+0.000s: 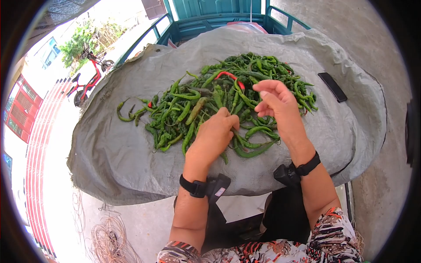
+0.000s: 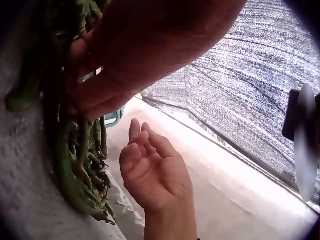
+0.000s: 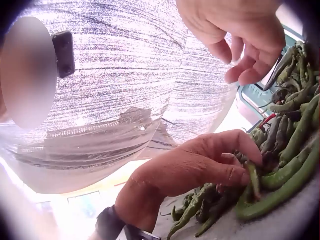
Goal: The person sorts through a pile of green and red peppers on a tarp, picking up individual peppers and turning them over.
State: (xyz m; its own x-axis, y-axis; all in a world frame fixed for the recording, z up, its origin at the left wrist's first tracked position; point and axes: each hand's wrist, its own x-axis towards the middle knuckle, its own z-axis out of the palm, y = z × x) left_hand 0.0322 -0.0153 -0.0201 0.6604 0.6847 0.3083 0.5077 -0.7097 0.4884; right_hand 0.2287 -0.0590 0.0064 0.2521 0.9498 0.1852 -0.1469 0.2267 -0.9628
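A heap of green chili peppers (image 1: 175, 118), with a few red chilies (image 1: 227, 74) among them, lies on a grey woven sheet (image 1: 114, 162). At the heap's near edge, my left hand (image 1: 215, 133) has its fingers down among the peppers. In the right wrist view, its thumb and forefinger pinch a green chili pepper (image 3: 254, 182). My right hand (image 1: 283, 109) is held over the right part of the heap, palm turned inward. Its fingers are loosely bent and hold nothing, as the left wrist view also shows.
A black phone (image 1: 332, 87) rests on the sheet to the right of the heap. Behind the sheet is a teal cart bed (image 1: 219, 22) with side rails. To the left, a red bike (image 1: 92, 79) stands outside. Tangled cord (image 1: 112, 239) lies on the floor at lower left.
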